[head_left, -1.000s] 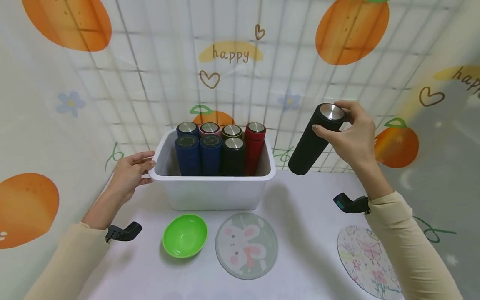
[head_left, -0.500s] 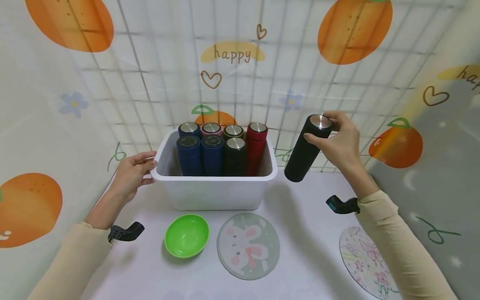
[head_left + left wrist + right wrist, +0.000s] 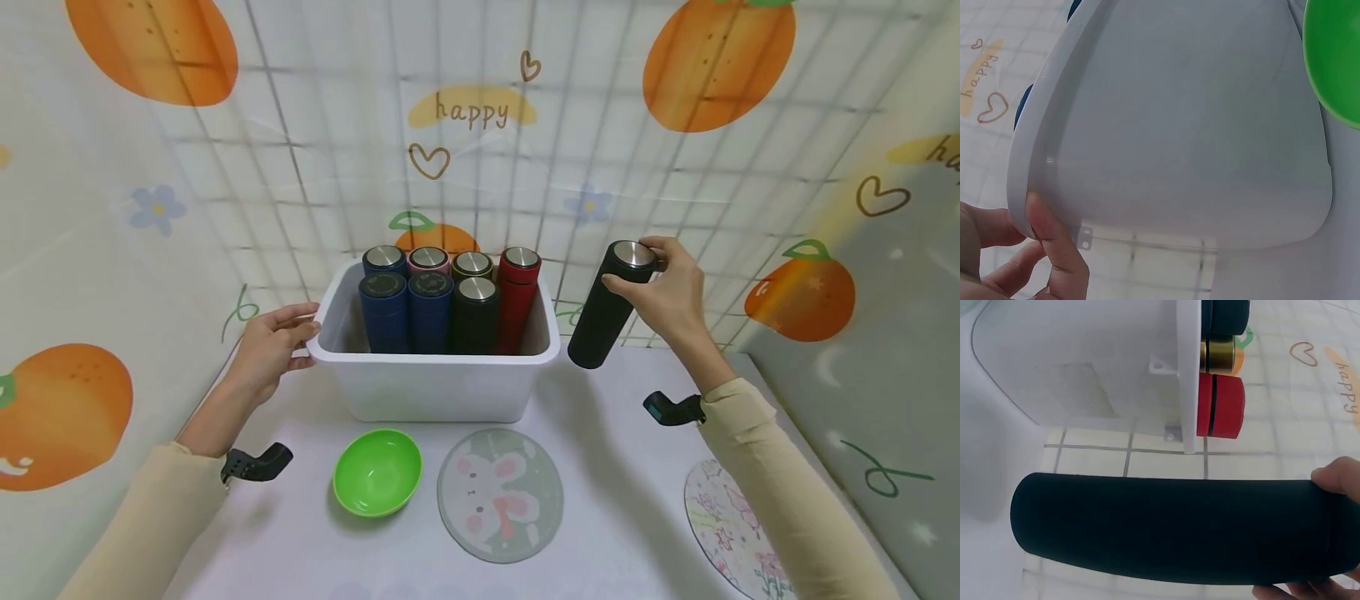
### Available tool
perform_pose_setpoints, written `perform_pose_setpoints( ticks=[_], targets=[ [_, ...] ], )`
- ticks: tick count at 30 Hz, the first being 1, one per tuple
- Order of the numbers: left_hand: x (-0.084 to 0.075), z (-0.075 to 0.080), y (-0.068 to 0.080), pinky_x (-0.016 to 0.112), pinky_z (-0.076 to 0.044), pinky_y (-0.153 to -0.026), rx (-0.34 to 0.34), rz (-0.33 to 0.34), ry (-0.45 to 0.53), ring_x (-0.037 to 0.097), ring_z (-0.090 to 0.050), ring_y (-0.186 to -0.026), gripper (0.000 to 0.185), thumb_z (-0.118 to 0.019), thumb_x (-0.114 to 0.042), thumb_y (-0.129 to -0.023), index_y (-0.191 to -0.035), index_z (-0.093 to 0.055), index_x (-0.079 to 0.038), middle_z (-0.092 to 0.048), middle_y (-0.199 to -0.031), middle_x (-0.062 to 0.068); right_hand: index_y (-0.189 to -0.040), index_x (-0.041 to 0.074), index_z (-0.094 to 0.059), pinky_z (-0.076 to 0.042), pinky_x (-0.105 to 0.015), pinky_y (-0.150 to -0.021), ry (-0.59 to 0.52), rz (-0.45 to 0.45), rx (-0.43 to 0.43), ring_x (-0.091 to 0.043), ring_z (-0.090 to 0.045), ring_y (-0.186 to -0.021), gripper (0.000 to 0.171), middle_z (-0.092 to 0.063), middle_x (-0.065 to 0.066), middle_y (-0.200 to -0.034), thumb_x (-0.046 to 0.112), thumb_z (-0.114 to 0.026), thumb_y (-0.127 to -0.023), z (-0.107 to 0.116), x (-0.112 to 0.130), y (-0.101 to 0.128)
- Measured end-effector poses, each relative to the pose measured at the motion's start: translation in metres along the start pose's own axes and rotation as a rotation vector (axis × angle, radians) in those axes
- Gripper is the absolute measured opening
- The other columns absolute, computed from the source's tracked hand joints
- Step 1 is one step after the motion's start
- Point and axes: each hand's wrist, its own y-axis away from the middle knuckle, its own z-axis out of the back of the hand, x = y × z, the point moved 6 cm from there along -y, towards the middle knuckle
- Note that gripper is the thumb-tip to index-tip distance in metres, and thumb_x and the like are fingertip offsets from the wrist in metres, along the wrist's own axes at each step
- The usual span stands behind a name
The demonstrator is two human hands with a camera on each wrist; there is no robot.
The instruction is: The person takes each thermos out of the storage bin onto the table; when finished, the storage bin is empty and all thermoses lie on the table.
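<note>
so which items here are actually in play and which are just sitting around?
In play:
right hand gripping the black flask near its cap
left hand holding the rim of the white bin
flasks in the bin

Lying about:
green bowl
rabbit mat
patterned mat

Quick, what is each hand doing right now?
Left hand: grips the white bin by its rim.
Right hand: holds the black flask by its cap end.
</note>
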Motion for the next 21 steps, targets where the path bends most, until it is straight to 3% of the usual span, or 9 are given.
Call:
perform_pose_setpoints(
  ticks=[7,21],
  targets=[
    [0.001,0.001,-0.001,0.025,-0.057,-0.064,-0.007,-0.001,-0.011,0.009,-0.062,-0.079,0.049,-0.058,-0.015,-0.102,-0.146,-0.045,0.002,-0.060,-0.112,0.001,-0.133,0.004,-0.056,-0.044,-0.045,-0.086,-0.002,-0.026,0.031,-0.031,-0.054,-0.111,0.068,-0.060,-0.017,-0.126,0.028,-0.087,-0.077,-0.011,-0.009,-0.006],
    [0.002,0.003,-0.002,0.025,-0.057,-0.064,0.006,0.014,0.013,0.009,-0.062,-0.080,0.049,-0.058,-0.013,-0.102,-0.146,-0.045,0.002,-0.061,-0.108,-0.002,-0.133,0.004,-0.056,-0.044,-0.046,-0.086,0.013,-0.038,0.033,-0.032,-0.053,-0.110,0.069,-0.060,-0.017,-0.123,0.028,-0.086,-0.076,-0.029,-0.020,-0.009]
  ],
)
